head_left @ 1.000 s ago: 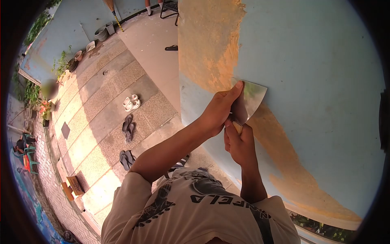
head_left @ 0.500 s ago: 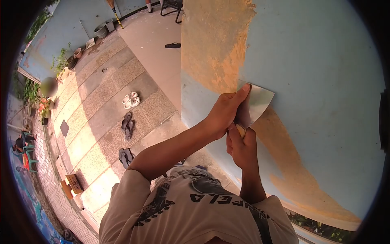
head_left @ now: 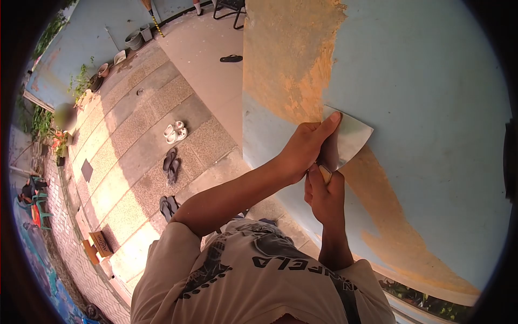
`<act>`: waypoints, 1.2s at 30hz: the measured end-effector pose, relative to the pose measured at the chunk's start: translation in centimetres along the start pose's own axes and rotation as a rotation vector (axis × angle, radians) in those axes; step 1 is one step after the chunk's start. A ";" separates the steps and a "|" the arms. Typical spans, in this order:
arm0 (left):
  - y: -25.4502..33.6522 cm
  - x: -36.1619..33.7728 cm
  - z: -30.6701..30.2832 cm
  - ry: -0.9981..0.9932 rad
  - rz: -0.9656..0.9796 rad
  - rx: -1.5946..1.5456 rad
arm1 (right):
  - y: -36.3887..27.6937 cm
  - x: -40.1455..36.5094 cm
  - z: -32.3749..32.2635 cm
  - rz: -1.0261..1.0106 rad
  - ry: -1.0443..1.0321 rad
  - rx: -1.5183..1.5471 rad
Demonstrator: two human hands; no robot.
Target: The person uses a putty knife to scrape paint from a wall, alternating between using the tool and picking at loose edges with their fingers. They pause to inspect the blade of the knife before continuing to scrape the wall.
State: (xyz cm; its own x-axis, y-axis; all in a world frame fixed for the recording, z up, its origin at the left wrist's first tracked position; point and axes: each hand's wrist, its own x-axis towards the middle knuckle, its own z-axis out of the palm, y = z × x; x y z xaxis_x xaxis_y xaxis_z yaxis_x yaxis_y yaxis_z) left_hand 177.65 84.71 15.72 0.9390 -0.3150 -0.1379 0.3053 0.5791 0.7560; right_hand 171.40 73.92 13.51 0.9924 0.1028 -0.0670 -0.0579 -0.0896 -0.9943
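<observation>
Gripping a broad metal scraper (head_left: 348, 137) between them, the person's 2 hands are both closed on it. The left hand (head_left: 306, 148) pinches the blade's near side, its thumb laid on the metal, while the right hand (head_left: 326, 194), just below, is wrapped around the pale handle. The scraper is at the blue wall (head_left: 426, 108), by the edge of an orange-brown patch (head_left: 291, 59); whether the whole blade edge touches the surface cannot be told.

Several containers line the far side of the paved floor (head_left: 156, 108). A round grey bucket (head_left: 134, 40) sits beside a smaller grey container (head_left: 146, 33), near a broom (head_left: 156, 24) with a yellow-and-black handle. Further along are a reddish-brown pot (head_left: 103, 70) and a dark bowl-shaped pot (head_left: 96, 82), with a leafy plant (head_left: 81, 81) beside them. Their contents are too small to make out. A red-leaved plant (head_left: 59, 141) rises above a dark pot (head_left: 60, 161), and a brown box (head_left: 101, 244) with dark lettering lies near the lower left; its inside cannot be seen clearly.

White clogs (head_left: 175, 132) and 2 pairs of dark footwear (head_left: 171, 166) rest on the paving.
</observation>
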 end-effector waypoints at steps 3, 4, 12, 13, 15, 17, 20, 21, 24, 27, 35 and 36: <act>-0.8 0.0 -0.4 -0.034 0.009 -0.002 | 0.3 -0.3 -0.4 0.017 -0.013 -0.064; -0.8 0.2 -0.3 -0.028 0.001 0.000 | 0.3 -0.2 -0.4 -0.013 -0.016 -0.059; -0.5 0.4 -0.3 -0.003 -0.007 -0.003 | 0.0 -0.1 -0.6 -0.048 -0.031 -0.054; -0.4 0.3 -0.1 -0.004 0.002 -0.002 | -0.2 -0.6 -0.7 -0.021 -0.022 -0.028; -0.1 -0.2 0.6 -0.023 0.020 0.010 | -1.0 -0.4 -0.6 -0.006 -0.025 -0.005; 0.1 0.3 0.2 -0.012 0.032 -0.020 | -1.5 -0.3 -0.6 0.078 -0.066 -0.010; -1.2 0.9 -0.5 -0.014 0.033 -0.006 | -0.9 -0.1 -0.5 0.014 -0.041 -0.020; -1.3 0.7 0.0 -0.013 0.042 -0.002 | -0.9 -0.3 -0.5 0.006 -0.047 -0.020; 0.2 0.1 1.4 0.085 0.064 -0.081 | -0.9 -0.1 -0.2 0.010 -0.007 -0.021; 0.9 0.3 -0.5 -0.049 0.004 -0.025 | -1.3 0.3 -0.4 -0.070 -0.055 -0.057; -0.2 0.1 -0.1 -0.053 -0.015 0.005 | -1.1 0.2 -0.6 -0.009 -0.053 -0.010; -0.5 0.3 0.0 -0.032 -0.005 0.006 | -1.2 0.0 -0.6 -0.017 -0.053 -0.005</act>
State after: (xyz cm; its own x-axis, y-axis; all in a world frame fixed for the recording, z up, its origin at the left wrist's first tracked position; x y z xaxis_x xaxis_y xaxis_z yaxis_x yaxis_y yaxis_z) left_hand 177.76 84.38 15.33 0.9319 -0.3421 -0.1208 0.3088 0.5730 0.7591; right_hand 171.58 73.44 14.76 0.9861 0.1570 -0.0550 -0.0407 -0.0929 -0.9948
